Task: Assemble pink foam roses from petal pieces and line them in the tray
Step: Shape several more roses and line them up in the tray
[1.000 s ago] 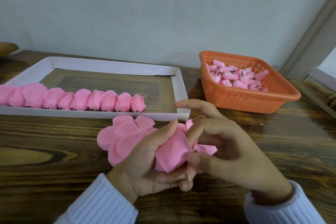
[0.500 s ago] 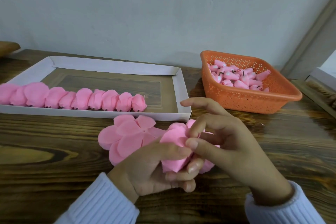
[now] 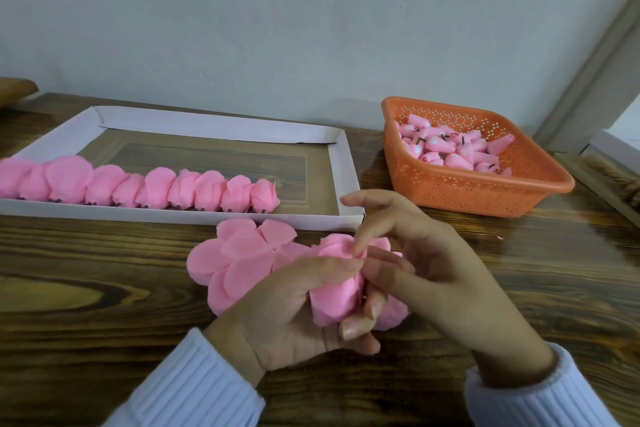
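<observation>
Since a second ago my right hand [image 3: 433, 270] has opened up, index lifted, and now only pinches the top of the rose [image 3: 332, 302]; my left hand [image 3: 287, 315] grips that pink, half-wrapped rose just above the bench [image 3: 104, 305], near the front corner of the tray [image 3: 341, 163]. My hands hide its base.

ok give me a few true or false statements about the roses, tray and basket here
1. The left hand grips a pink rose. True.
2. The orange basket is empty. False: it holds pink buds.
3. A row of finished roses lines the near edge of the tray. True.
4. The loose petal pieces lie inside the tray. False: they lie on the table, in front of it.
</observation>
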`<state>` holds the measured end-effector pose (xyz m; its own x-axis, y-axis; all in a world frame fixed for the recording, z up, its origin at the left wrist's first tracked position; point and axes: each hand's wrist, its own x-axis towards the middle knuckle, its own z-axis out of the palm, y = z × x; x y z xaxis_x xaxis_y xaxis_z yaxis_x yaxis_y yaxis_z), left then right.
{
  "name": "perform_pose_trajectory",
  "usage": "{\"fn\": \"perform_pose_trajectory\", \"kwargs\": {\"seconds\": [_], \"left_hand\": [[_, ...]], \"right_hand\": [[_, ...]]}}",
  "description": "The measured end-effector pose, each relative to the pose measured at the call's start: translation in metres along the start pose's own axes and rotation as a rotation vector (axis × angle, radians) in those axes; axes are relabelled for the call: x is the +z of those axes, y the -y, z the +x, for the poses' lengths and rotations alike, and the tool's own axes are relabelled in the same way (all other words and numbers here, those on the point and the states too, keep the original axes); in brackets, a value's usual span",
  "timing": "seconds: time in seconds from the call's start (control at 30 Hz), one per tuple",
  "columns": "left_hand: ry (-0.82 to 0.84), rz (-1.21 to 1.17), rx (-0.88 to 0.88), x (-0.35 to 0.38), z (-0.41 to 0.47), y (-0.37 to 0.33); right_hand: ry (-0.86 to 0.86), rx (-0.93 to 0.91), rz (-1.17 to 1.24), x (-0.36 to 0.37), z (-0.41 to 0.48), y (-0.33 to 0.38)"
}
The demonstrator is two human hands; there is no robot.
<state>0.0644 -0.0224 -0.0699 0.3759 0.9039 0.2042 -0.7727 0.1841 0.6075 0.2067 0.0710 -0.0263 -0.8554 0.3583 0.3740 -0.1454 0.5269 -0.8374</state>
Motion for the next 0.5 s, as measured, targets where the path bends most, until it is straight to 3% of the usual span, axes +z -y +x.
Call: {"fn": "perform_pose_trajectory", "kwargs": {"seconds": [0.13,0.23,0.4,0.5], "left_hand": [[-0.295,0.217,0.163,0.003,0.004,0.004],[-0.496,0.503,0.321,0.005,0.01,0.006],[-0.454,0.698,0.33,0.008,0.009,0.002],[-0.472,0.667,0.349,0.009,0.01,0.002]], "right_hand": [[-0.218,0.035,0.066,0.008,0.003,-0.006],[-0.228,-0.026,0.044,0.013,0.002,-0.006],[-0.145,-0.034,-0.18,0.019,0.002,-0.007],[-0.149,0.0,-0.206,0.019,0.002,-0.007]]}}
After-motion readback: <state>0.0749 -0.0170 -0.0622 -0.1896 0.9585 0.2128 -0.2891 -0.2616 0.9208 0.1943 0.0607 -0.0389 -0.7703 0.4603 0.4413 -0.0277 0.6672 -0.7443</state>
